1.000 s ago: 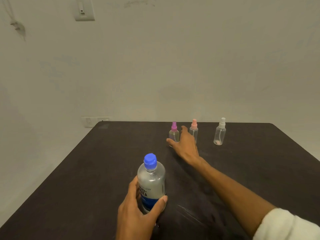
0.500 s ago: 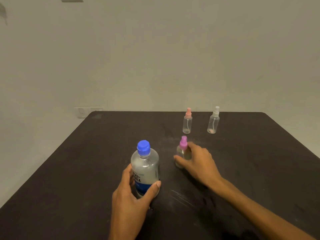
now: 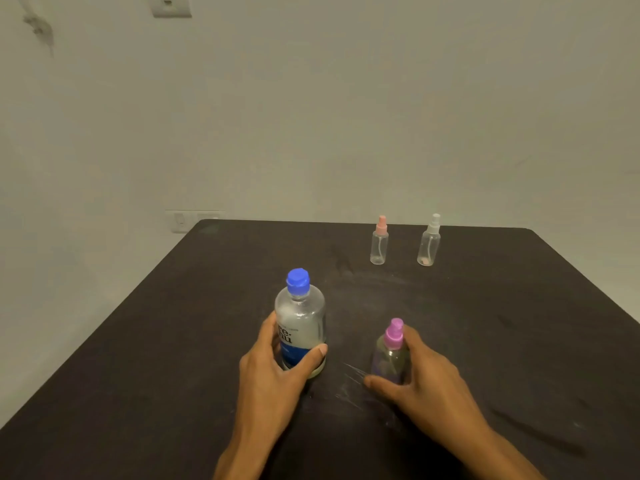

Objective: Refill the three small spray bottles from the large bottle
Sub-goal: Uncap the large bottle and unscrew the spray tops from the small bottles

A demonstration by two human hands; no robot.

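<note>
The large clear bottle (image 3: 300,320) with a blue cap and blue label stands upright on the dark table (image 3: 173,341). My left hand (image 3: 273,372) grips its lower half. To its right stands a small spray bottle with a purple top (image 3: 391,355), and my right hand (image 3: 422,379) holds it around the body, thumb in front. Two more small spray bottles stand near the far edge: one with a pink top (image 3: 379,242) and one with a white top (image 3: 429,242). All caps are on.
The table's far edge meets a plain wall with a socket plate (image 3: 188,220) at the left corner. A wall switch (image 3: 171,5) sits high on the left.
My right hand has pulled the purple-topped spray bottle from the far row towards me, beside the large bottle. My left hand has kept its grip on the large bottle.
</note>
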